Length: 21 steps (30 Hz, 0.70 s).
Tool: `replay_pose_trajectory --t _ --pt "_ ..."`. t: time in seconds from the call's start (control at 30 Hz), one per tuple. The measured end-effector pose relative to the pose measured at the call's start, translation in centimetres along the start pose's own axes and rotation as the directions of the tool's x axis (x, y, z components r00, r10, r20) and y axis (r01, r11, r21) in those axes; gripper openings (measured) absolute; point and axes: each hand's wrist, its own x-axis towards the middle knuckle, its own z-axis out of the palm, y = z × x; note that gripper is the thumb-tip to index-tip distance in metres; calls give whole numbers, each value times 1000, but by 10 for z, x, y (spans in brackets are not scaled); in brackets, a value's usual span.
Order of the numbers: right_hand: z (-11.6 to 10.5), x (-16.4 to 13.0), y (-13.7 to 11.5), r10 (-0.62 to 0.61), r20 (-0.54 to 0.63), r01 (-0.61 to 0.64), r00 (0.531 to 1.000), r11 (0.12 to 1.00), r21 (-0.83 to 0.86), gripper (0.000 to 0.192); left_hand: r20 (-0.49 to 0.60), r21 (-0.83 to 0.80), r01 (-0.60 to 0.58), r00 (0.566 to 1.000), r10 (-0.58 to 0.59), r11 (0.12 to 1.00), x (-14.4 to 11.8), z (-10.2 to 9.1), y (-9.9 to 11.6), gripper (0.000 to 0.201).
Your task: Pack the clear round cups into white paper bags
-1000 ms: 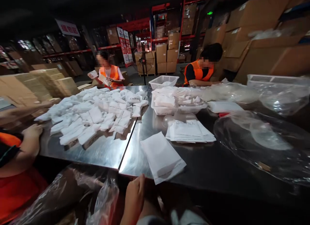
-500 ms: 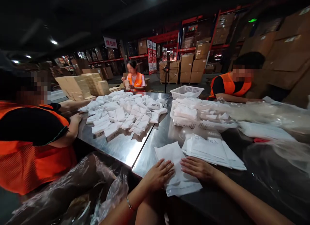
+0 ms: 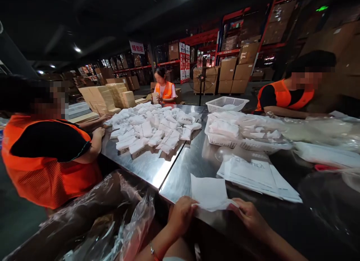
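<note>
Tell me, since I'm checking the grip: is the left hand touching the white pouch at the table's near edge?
Touching. The head view shows the left hand gripping the white pouch at its lower left corner.

On the steel table (image 3: 180, 171), a flat white bag (image 3: 209, 191) lies nearest; behind it a stack of white bags (image 3: 253, 176), then a white mesh basket (image 3: 239, 143); left, a heap of white packets (image 3: 153, 129).

Both hands have lifted the white bag (image 3: 209, 191) by its near edge.

Left hand (image 3: 182, 215) and right hand (image 3: 249, 215), fingers curled in a pinching grip, forearms reaching forward.
</note>
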Motion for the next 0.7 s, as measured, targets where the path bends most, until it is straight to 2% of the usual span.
replay_pose_trajectory --t 0.03,0.1,0.2,0.33,0.4,0.53,0.7 --pt "4 -2 -5 86 -52 -85 995 996 14 54 -45 -17 123 991 -124 992 -1 3 5 53" --pt "12 -6 -14 199 -158 -194 967 980 44 57 -112 -92 300 944 -309 949 1 7 17 60" --pt "24 -7 -21 274 -291 -265 917 962 69 54 -150 -233 399 886 -438 887 6 8 33 63" --pt "39 -7 -19 327 -487 -321 810 942 100 53 -176 -270 453 844 -506 849 12 6 45 63" --pt "45 -8 -18 342 -524 -354 780 932 82 56 -175 -247 482 831 -527 841 12 7 46 62" --pt "52 -11 -17 325 -549 -397 770 918 -14 61 -197 -178 505 822 -534 844 10 12 40 55" --pt "55 -12 -12 320 -550 -438 772 894 -96 68 -297 -67 535 795 -528 842 6 15 30 45"
